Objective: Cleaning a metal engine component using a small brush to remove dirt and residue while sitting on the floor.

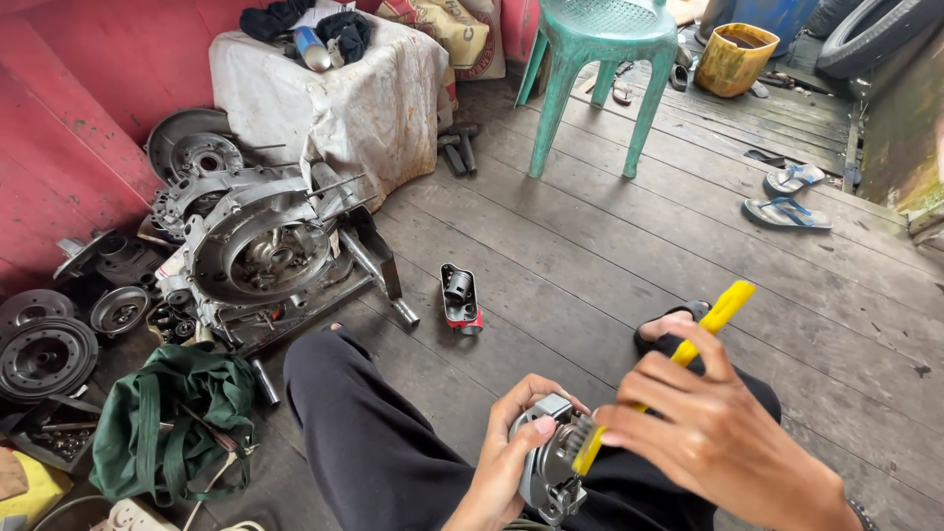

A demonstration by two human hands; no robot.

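Observation:
My left hand (503, 454) grips a small grey metal engine part (547, 468) over my lap, low in the middle of the view. My right hand (716, 433) holds a yellow-handled brush (688, 356) by its handle. The brush bristles rest against the top of the metal part, and the yellow handle points up and to the right. I sit on a wooden plank floor (590, 256) with my legs in black trousers.
A stripped engine case (258, 251) with loose discs and gears lies at left by a red wall. A green cloth bag (175, 418) sits near my left knee. A small red-and-black part (459, 297) lies ahead. Farther off stand a green plastic chair (595, 59), yellow bucket (733, 59) and sandals (787, 197).

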